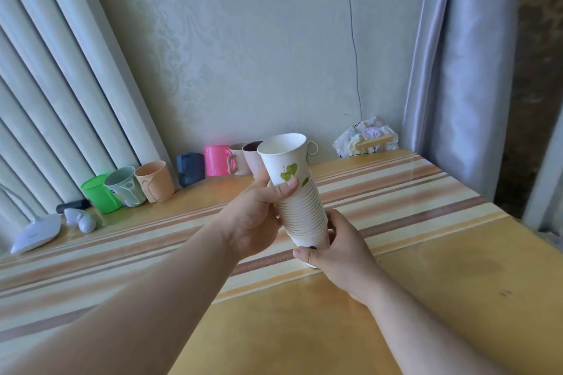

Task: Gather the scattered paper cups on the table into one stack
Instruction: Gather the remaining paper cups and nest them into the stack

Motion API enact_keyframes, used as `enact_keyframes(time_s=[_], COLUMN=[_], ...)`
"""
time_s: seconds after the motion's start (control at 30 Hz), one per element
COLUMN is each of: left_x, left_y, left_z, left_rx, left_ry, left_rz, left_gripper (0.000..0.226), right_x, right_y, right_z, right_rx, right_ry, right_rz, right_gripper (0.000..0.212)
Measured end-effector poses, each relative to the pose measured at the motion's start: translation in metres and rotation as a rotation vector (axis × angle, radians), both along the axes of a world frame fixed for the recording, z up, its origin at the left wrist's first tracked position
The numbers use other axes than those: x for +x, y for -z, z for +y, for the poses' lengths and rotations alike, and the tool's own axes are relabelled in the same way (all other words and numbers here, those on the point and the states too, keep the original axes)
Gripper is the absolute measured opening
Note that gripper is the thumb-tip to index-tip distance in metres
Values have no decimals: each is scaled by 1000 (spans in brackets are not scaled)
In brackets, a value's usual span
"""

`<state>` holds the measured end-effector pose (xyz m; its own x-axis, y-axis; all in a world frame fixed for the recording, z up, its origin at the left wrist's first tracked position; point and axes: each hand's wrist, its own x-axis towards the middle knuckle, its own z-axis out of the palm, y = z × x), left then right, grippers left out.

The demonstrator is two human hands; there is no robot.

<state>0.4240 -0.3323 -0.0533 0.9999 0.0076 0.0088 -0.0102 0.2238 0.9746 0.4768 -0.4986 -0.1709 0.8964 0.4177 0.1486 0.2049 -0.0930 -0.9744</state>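
both hands hold the paper cup stack (300,210) above the counter (426,268): left hand (259,219) grips mid-stack, right hand (338,253) cups its base. seating the top cup (285,161); next, press it down.

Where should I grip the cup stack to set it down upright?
Judging from its pose, grip low on the cup stack, around the ribbed band of nested rims, coming from the sides. The stack tapers downward and leans left at the top, so a top-only hold could pull off just the top cup. The left hand pinches near the top; the right hand already supports the base.
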Motion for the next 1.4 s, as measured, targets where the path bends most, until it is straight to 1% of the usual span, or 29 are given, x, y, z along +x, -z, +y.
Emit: enact_keyframes(time_s=[0.23,0.3,0.43,0.53,0.6,0.67,0.73,0.77,0.83,0.9,0.97,1.03,1.07,1.13,1.2,1.27,1.3,1.33,1.37,1.4], left_x=[-7,-11,-24,-31,-37,-44,-51,-56,-61,-66,-68,-68,-66,-62,-57,-53,-51,-50,-50,-49], left_y=[9,16,37,50,56,58,59,58,57,59,65,73,80,90,91,90,90,91,91,92], left_z=[8,11,11,9,9,12,23,33,53,75,93,108,113,119,125,130,131,132,132,132], left_rx=[27,89,285,423,477,501,565,592,611,604,598,650,681,716,761,839,866,880,886,895], left_ry=[45,55,33,14,-40,-85,-180,-253,-397,-495,-544,-575,-592,-621,-595,-519,-491,-484,-493,-507], left_rz=[-37,-41,21,17,40,47,19,8,5,9,10,-6,-11,-14,6,61,79,84,82,73], left_gripper=[90,90,84,73,62,55,50,48,48,51,55,59,60,58,52,47,45,44,44,44], right_x=[-1,-3,-8,-15,-19,-21,-23,-25,-27,-26,-27,-29,-30,-25,-7,14,25,36,51,67], right_y=[-3,-5,-10,-14,-14,-15,-16,-16,-18,-15,-12,-12,-13,-17,-27,-45,-56,-64,-67,-69], right_z=[-1,0,0,2,4,4,4,4,3,3,3,3,4,7,12,18,22,27,34,41], right_rx=[3,6,23,-60,-175,-255,-298,-330,-376,-397,-401,-386,-374,-354,-269,-139,-136,-180,-249,-336], right_ry=[11,13,-4,-46,-74,-112,-154,-163,-138,-112,-65,-11,7,47,105,101,90,71,65,79], right_rz=[19,19,1,-70,-128,-138,-144,-165,-202,-226,-238,-236,-216,-98,135,429,516,536,502,418], right_gripper=[64,64,63,64,71,82,91,91,86,75,65,56,53,53,54,55,55,56,59,64])
